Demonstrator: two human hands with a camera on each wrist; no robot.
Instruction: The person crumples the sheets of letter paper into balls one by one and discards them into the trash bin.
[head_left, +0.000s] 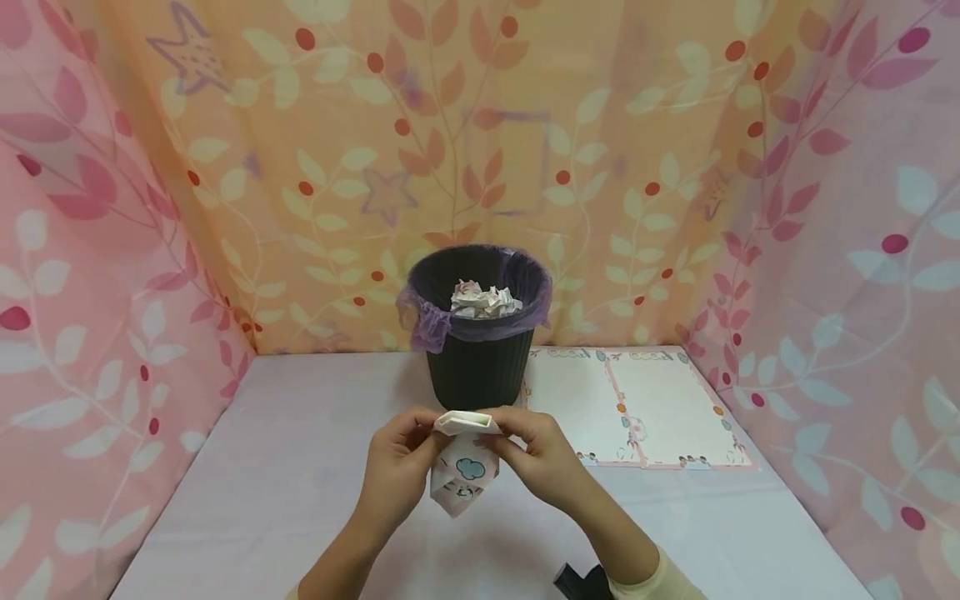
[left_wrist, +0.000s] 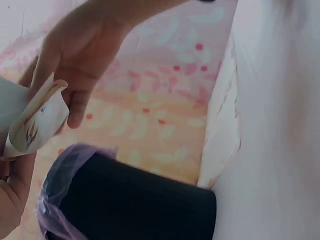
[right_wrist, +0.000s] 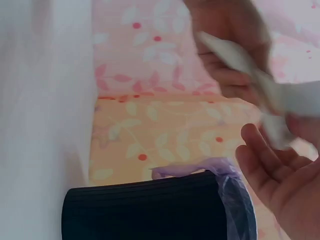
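Note:
Both hands hold a sheet of white paper (head_left: 467, 471) folded into a narrow piece, printed with a blue cloud and small figures. My left hand (head_left: 397, 471) pinches its left side near the top between thumb and fingers. On the right side, my right hand (head_left: 543, 458) pinches it the same way. The upper end is folded over into a flat band with a slit, and the lower end narrows to a point. In the left wrist view the paper (left_wrist: 42, 120) shows a curled, open edge. It looks blurred in the right wrist view.
Behind the hands stands a black bin (head_left: 480, 362) lined with a purple bag (head_left: 431, 321), with crumpled paper (head_left: 486, 302) inside. Flat decorated sheets (head_left: 667, 408) lie to its right on the white table (head_left: 300, 467). A black object (head_left: 581, 582) is beside the right forearm. Patterned curtains (head_left: 480, 167) surround the table.

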